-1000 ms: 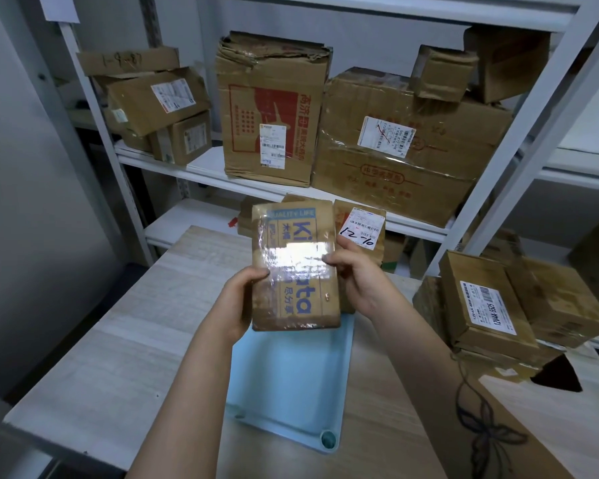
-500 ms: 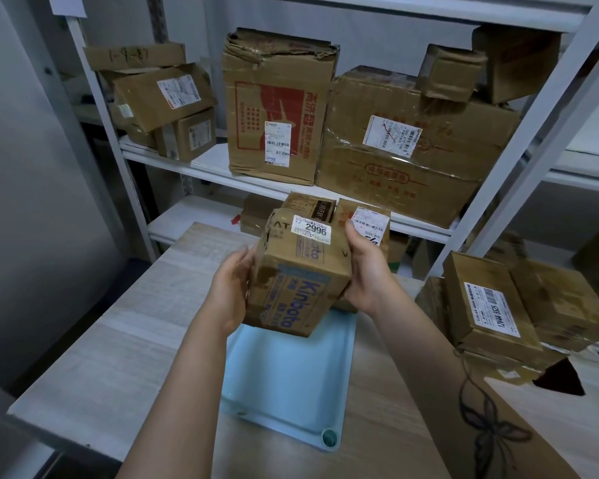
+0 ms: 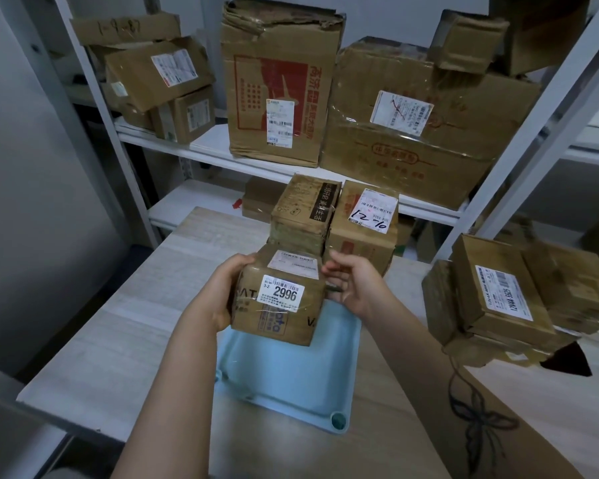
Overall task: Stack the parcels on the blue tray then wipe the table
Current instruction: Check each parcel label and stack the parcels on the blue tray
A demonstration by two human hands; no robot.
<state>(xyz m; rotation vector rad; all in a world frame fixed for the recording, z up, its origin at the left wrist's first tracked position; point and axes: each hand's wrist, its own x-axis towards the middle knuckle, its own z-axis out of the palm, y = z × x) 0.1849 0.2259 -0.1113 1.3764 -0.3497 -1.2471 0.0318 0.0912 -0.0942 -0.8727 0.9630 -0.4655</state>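
A brown parcel with a "2996" label (image 3: 281, 295) sits low over the far end of the blue tray (image 3: 287, 378). My left hand (image 3: 222, 292) grips its left side. My right hand (image 3: 351, 288) hovers just off its right side, fingers loosely spread and holding nothing. Behind it on the table stand two more parcels: a taped brown one with a black strip (image 3: 303, 210) and one marked "12-10" (image 3: 367, 223).
White metal shelving (image 3: 201, 153) with several large cartons stands behind the wooden table (image 3: 118, 323). A pile of parcels (image 3: 498, 299) sits on the right. A cardboard piece with a butterfly drawing (image 3: 481, 420) lies near my right forearm.
The parcel was turned so its "2996" label faces up and lowered toward the tray. My right hand has come off its right side; my left still holds it.
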